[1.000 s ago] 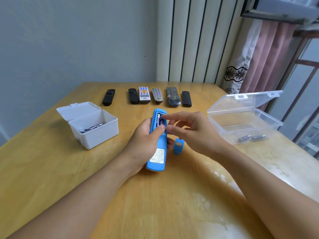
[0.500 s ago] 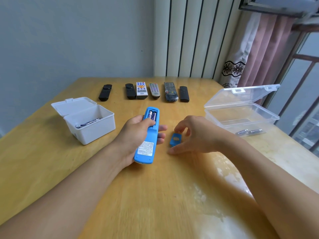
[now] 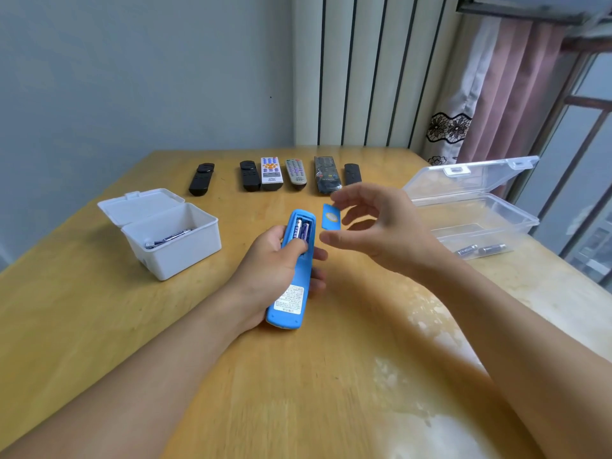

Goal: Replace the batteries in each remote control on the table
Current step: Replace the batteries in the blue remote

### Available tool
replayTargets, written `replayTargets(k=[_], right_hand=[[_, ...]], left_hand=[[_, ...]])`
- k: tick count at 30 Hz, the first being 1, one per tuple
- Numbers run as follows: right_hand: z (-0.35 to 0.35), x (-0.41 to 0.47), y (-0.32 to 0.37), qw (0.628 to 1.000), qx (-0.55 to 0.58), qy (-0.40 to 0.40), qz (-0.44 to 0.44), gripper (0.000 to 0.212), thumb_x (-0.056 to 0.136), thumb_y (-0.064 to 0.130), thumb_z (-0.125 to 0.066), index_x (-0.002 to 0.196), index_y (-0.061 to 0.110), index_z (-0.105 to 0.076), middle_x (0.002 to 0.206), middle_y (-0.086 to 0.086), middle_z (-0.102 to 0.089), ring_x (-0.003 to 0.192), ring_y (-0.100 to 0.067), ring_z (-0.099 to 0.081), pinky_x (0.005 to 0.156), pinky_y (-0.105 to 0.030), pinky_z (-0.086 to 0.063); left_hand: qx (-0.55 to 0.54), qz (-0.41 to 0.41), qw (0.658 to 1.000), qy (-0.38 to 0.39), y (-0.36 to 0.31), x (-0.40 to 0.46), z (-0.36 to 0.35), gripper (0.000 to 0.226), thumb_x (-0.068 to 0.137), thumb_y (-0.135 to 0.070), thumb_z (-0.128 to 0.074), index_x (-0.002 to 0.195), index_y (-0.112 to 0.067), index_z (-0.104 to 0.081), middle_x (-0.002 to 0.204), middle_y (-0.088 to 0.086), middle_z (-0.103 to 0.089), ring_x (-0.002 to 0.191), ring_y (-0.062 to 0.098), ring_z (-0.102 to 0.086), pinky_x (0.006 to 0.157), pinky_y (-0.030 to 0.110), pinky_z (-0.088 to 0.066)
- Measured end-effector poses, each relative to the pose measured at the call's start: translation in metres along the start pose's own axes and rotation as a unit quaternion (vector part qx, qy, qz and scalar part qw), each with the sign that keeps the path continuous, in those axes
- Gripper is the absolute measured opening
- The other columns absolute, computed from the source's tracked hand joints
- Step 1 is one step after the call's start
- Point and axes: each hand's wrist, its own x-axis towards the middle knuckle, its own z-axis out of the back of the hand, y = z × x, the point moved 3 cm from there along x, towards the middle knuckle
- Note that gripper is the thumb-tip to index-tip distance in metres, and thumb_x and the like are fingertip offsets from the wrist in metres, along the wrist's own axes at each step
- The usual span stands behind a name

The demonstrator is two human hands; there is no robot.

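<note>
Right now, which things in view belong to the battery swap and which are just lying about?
In the job:
- blue remote, held in the left hand, two batteries seated
- battery cover, pinched by the right hand
- white box holding batteries
- clear box holding two batteries
- six remotes in a row

Lying about:
- curtain
- wall panels

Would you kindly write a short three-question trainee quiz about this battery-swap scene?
1. True or false: the blue remote in the left hand has its battery bay closed.
2. What does the right hand hold: A) a battery, B) the blue cover, C) a black remote?
3. How many remotes lie in the far row?

Key: 1 false, it is open with two batteries showing; 2 B; 3 six.
</note>
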Motion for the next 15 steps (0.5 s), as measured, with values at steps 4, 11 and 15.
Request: replayTargets(k=[4, 11, 15], right_hand=[[-0.012, -0.009, 0.01, 0.997, -0.005, -0.012, 0.072, 0.047, 0.066, 0.031, -0.094, 0.106, 0.019, -0.07, 0.101, 0.01, -0.071, 0.086, -0.009, -0.065, 0.07, -0.029, -0.058], [-0.024, -0.013, 0.008, 0.991, -0.081, 0.004, 0.11, 0.034, 0.076, 0.034, -0.087, 0.105, 0.021, -0.072, 0.106, 0.011, -0.071, 0.094, -0.01, -0.065, 0.076, -0.032, -0.058], [-0.025, -0.012, 0.008, 0.988, -0.096, -0.001, 0.12, 0.034, 0.078, 0.031, -0.086, 0.108, 0.02, -0.076, 0.113, 0.01, -0.07, 0.094, -0.008, -0.066, 0.076, -0.028, -0.058]], left_hand=[[0.004, -0.003, 1.0, -0.002, -0.004, -0.003, -0.001, 0.017, 0.106, -0.013, -0.047, 0.118, -0.014, -0.058, 0.09, 0.017, -0.073, 0.061, 0.021, -0.07, 0.055, 0.033, -0.058], [-0.023, 0.009, 1.0, 0.009, -0.003, -0.005, -0.002, 0.031, 0.108, -0.023, -0.035, 0.121, -0.004, -0.055, 0.074, 0.017, -0.063, 0.054, 0.024, -0.062, 0.051, 0.03, -0.053], [-0.066, 0.018, 0.998, 0.006, -0.002, -0.006, -0.005, 0.041, 0.109, -0.036, -0.035, 0.12, -0.003, -0.055, 0.072, 0.016, -0.061, 0.051, 0.024, -0.061, 0.048, 0.029, -0.053]])
